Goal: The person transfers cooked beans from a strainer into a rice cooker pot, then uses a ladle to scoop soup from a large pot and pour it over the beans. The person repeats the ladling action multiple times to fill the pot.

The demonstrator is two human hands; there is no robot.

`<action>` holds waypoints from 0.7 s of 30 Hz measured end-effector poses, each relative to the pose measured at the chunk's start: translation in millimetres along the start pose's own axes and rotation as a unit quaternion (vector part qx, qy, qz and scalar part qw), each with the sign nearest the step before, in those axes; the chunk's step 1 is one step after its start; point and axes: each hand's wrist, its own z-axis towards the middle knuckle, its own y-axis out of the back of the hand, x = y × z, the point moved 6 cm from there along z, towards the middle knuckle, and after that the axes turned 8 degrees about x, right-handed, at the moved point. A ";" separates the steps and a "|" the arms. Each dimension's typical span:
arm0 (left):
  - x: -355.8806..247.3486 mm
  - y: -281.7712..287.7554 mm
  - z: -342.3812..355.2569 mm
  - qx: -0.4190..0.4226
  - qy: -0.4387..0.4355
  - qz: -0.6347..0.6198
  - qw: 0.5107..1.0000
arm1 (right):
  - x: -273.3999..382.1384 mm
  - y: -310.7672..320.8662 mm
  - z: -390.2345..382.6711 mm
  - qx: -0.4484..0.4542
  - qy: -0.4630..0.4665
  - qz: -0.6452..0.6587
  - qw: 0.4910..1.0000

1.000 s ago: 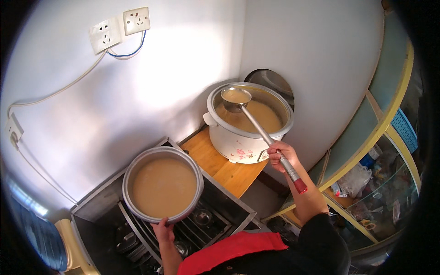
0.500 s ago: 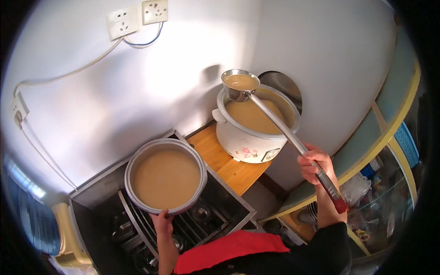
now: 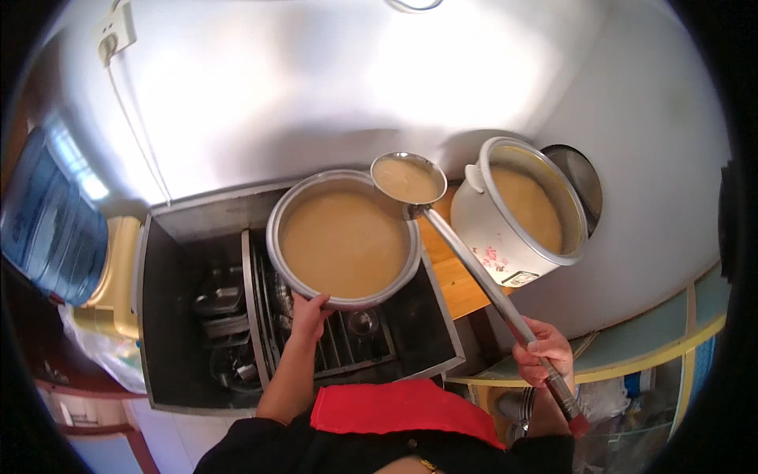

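My left hand (image 3: 310, 316) grips the front rim of a round metal pot (image 3: 275, 241), its thumb up on the edge. Tan liquid fills much of the pot, which is over the dark metal stove (image 3: 434, 347). Closed round a long metal handle, my right hand (image 3: 545, 353) holds a ladle (image 3: 489, 288). The ladle's bowl is full of the same tan liquid and stays level at the pot's right rim; whether it touches the rim I cannot tell. To the right, a white rice cooker (image 3: 479, 225) with a pink flower print holds more tan liquid.
The cooker stands on a wooden board (image 3: 456, 280), with a round lid (image 3: 575, 182) behind it against the wall. At left is a blue water bottle (image 3: 59, 221) on a cream dispenser (image 3: 120, 272). A yellow-edged glass cabinet (image 3: 616, 369) curves along the right.
The ladle has moved left from above the rice cooker to the pot's right rim, still full. My left hand keeps its grip on the pot. The view has swung, showing more at left.
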 end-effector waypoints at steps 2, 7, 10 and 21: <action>-0.2 -1.4 -0.1 -0.007 0.002 0.004 1.000 | -7.2 0.6 8.8 -0.024 -0.028 -0.060 0.998; 0.4 2.3 -1.7 -0.013 0.000 0.002 1.000 | -17.3 -4.9 29.5 -0.061 -0.106 -0.196 0.973; -1.1 0.5 -1.7 -0.015 -0.003 0.010 1.000 | -17.6 -8.0 34.2 -0.068 -0.118 -0.267 0.954; 1.4 2.8 0.8 -0.026 -0.010 -0.010 1.000 | -15.3 -6.7 28.9 -0.101 -0.081 -0.369 0.920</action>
